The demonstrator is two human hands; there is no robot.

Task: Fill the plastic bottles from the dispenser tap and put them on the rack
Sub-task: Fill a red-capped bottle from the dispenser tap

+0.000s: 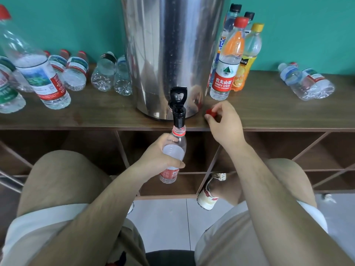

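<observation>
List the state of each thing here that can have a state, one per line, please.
bottle: uncapped, upright, mouth at the tap, held by the left hand
cap: off the bottle, pinched by the right hand
tap: handle upright; flow cannot be seen
standing bottles: capped, upright, right of the dispenser
lying bottles: on their sides on the tabletop
</observation>
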